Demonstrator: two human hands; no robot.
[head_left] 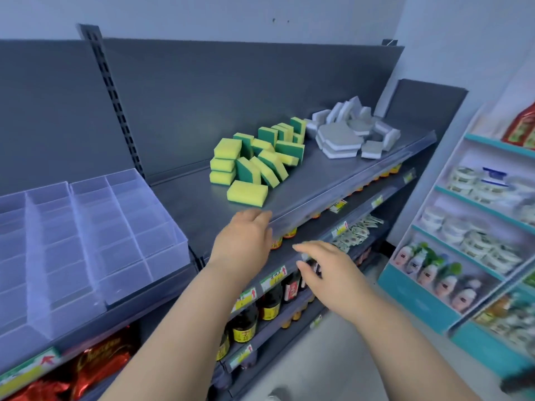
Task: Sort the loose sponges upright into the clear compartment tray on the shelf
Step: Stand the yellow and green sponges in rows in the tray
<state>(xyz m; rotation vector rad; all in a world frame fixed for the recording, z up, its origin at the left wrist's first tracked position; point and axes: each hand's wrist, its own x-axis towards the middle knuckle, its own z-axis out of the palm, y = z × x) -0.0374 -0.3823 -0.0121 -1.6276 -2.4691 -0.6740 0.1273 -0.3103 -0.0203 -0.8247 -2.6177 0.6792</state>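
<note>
Left hand (246,235) and right hand (327,264) hover, grips open and empty, near the sponges (247,193), probably best pinched across broad faces to stay upright

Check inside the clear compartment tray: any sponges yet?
None: every visible cell of the clear compartment tray is empty. Yellow-green sponges and grey sponges lie loose on the shelf. Left cells run out of frame.

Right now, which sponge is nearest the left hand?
The yellow sponge lying flat, alone in front of the rest, just beyond the left hand. The other green-yellow ones are stacked or leaning farther back on the shelf.
</note>
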